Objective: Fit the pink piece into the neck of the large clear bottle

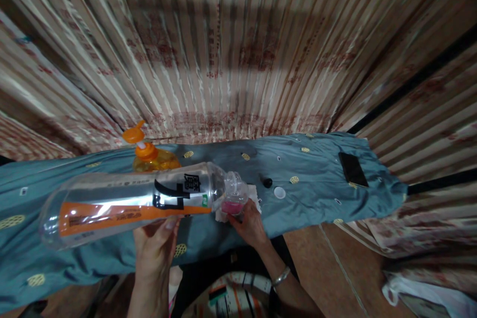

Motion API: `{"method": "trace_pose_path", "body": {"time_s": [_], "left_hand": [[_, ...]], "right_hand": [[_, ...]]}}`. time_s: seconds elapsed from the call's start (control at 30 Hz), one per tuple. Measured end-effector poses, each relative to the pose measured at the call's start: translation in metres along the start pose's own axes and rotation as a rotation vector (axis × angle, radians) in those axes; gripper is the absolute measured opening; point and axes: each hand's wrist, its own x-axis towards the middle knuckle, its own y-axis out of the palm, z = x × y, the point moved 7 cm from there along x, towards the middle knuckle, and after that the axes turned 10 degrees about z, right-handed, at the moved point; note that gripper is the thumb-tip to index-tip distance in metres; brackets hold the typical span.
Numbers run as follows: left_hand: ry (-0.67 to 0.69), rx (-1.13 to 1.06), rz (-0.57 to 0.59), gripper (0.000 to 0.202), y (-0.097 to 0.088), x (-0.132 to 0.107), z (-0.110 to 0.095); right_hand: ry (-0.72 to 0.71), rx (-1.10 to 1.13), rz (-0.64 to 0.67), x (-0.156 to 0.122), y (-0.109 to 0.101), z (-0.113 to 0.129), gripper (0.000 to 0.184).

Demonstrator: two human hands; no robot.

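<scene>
My left hand [156, 241] grips a large clear plastic bottle [130, 201] with a silver and orange label from below. The bottle lies nearly level, its open mouth [234, 184] pointing right and its base to the left. Just under that mouth, my right hand [249, 223] has its fingers closed round a small clear container with pink in it [231, 207]. Part of the container is hidden by the bottle and my fingers. A white tissue [255, 194] lies beneath it. I cannot tell whether liquid is flowing between the two.
Behind the bottle stands an orange pump bottle [152, 156]. A black cap [267, 182] and a white round lid [279, 193] lie right of my right hand. Farther right is a dark phone [353, 169] on the teal cloth [316, 159]. Pleated curtains [231, 59] hang close behind.
</scene>
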Motion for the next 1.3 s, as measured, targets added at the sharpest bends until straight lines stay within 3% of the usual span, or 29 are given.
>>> {"method": "trace_pose_path", "body": {"time_s": [1.3], "left_hand": [[-0.005,0.020,0.030,0.039,0.0069,-0.0009,-0.0026]], "right_hand": [[0.035,0.020,0.001,-0.0013,0.0022,-0.0055,0.062]]}}
